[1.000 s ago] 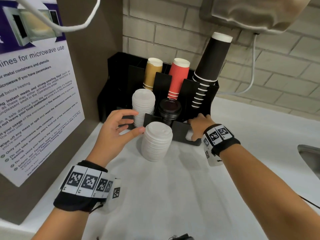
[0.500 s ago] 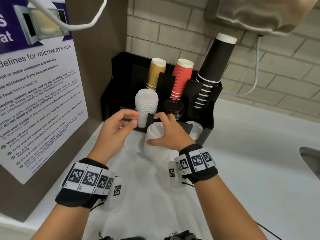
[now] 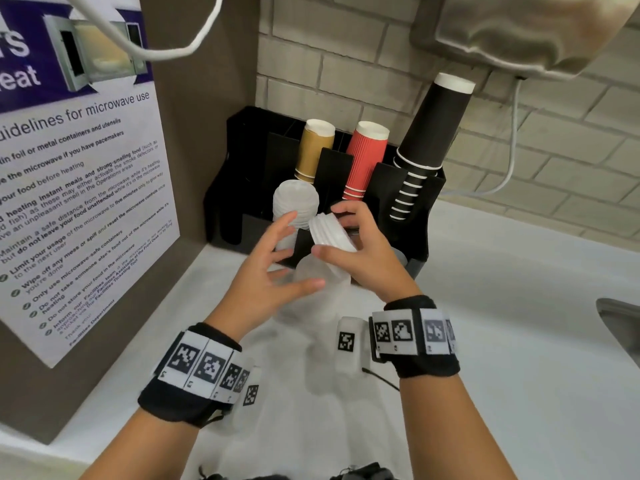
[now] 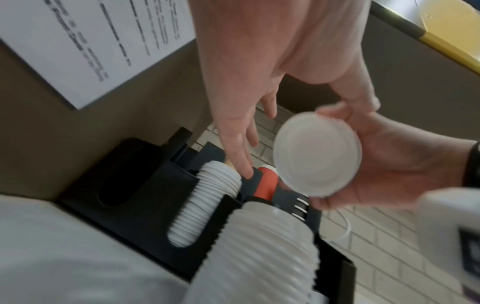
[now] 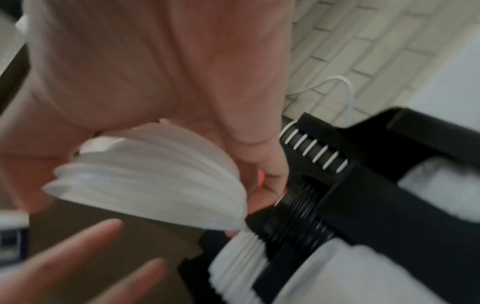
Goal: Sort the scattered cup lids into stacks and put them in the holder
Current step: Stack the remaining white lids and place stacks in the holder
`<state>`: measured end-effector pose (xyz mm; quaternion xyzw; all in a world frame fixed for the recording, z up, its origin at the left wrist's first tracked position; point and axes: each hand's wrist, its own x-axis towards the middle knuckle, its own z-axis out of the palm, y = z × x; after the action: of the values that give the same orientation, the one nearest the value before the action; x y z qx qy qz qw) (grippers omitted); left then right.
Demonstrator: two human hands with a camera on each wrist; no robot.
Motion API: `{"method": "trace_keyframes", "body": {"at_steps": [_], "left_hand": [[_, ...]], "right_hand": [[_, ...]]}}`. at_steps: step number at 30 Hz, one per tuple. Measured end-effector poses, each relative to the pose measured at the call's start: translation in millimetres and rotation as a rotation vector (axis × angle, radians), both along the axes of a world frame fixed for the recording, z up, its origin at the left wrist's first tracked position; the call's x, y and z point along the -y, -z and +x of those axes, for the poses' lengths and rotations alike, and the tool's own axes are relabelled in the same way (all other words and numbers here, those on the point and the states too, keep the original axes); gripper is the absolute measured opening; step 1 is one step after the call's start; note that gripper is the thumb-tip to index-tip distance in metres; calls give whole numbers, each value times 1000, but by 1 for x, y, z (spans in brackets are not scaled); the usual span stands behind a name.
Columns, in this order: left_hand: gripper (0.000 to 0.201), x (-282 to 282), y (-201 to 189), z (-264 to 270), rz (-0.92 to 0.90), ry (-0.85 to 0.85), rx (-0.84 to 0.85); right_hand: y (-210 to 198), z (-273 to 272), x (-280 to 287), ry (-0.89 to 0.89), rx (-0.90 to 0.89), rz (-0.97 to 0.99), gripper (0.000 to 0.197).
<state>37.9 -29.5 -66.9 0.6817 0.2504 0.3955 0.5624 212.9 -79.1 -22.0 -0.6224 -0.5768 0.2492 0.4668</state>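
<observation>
A tall stack of white lids [image 3: 320,289] stands on the white counter in front of the black holder [image 3: 420,192]. My right hand [image 3: 328,231] grips a small stack of white lids [image 3: 334,239] just above it, tilted; this small stack [image 4: 317,156] [image 5: 155,179] also shows in both wrist views. My left hand [image 3: 294,252] is open, its fingers [image 4: 233,144] spread beside the tall stack [image 4: 265,246]; whether it touches is unclear. Another white lid stack [image 3: 294,202] sits in the holder's front left slot. Black lids [image 5: 298,216] lie in the slot beside it.
Gold cups [image 3: 313,150], red cups [image 3: 365,161] and black cups [image 3: 433,133] lean in the holder's rear slots. A poster panel [image 3: 79,188] walls the left side. A dispenser [image 3: 519,32] hangs overhead. A sink edge [image 3: 620,313] lies at the right.
My right hand came from the holder's right front across to the counter stack and lifted a small batch of lids off its top. My left hand spread open beside the stack.
</observation>
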Motion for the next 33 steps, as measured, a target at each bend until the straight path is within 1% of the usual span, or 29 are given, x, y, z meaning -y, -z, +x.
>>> {"method": "trace_keyframes", "body": {"at_steps": [2, 3, 5, 7, 10, 17, 23, 29, 33], "left_hand": [[98, 7, -1, 7, -29, 72, 72], [99, 9, -3, 10, -33, 93, 103], [94, 13, -8, 12, -31, 99, 143], [90, 13, -12, 10, -26, 94, 136], [90, 11, -14, 5, 3, 124, 72], [90, 13, -16, 5, -1, 130, 53], [100, 12, -16, 7, -32, 140, 34], [104, 9, -13, 9, -53, 150, 32], [104, 7, -13, 10, -36, 156, 26]], "right_hand": [[-5, -10, 11, -114, -163, 6, 54], [-5, -14, 15, -146, -201, 19, 52], [-5, -19, 22, -168, -233, 37, 52], [-5, -16, 28, -186, -266, 21, 57], [-4, -6, 36, -219, -339, -22, 58], [-4, -3, 40, -211, -338, -27, 58], [-2, -2, 38, -231, -368, -15, 57], [0, -1, 35, -198, -378, -14, 60], [2, -1, 33, -161, -359, -2, 62]]}}
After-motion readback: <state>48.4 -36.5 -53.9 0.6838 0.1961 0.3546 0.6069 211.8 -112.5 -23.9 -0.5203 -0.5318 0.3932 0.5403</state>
